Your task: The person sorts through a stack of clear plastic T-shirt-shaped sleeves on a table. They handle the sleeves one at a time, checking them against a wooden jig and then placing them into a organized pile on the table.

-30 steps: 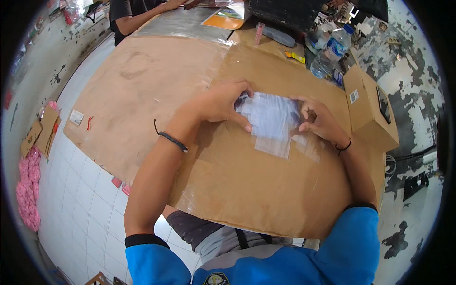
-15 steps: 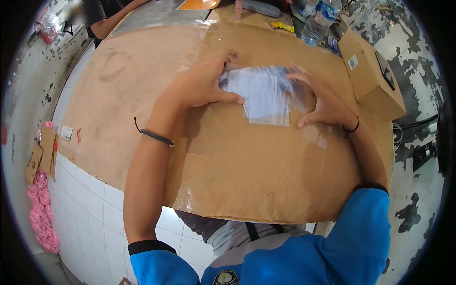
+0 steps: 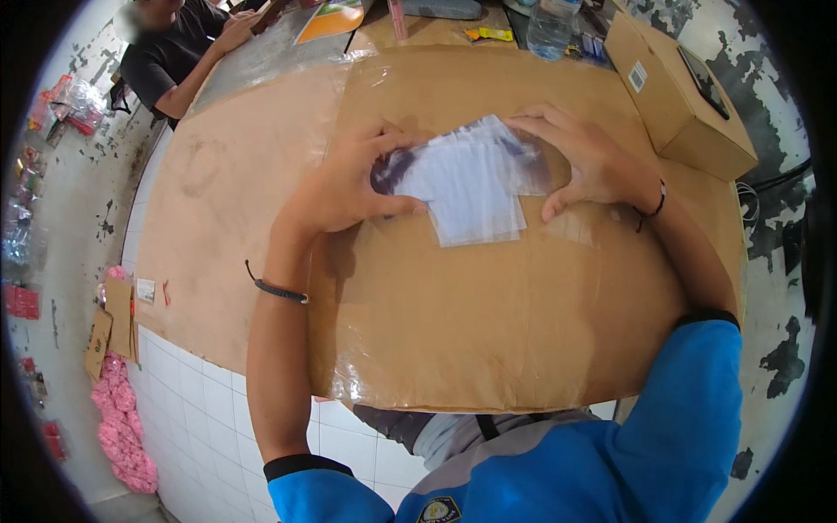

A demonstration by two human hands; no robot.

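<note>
While the fanned stack of clear plastic sheets (image 3: 471, 187) ran broadly crosswise on the desk (image 3: 436, 331), the left hand (image 3: 344, 183) was the nearer, curled around its left end; whether it pinched, one couldn't tell. At the opposite side, the right hand (image 3: 597, 161) arched wide, fingertips by the far corner, thumb clear! Beyond, rightward, sat a cardboard box (image 3: 667, 91) and a bottle (image 3: 552, 33); far left, a pink heap (image 3: 122, 418).

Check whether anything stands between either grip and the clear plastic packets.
Nothing visible does. The left grip meets the clear plastic packets at their left end; the right grip curves openly around their right end. The cardboard box stands farther right.
</note>
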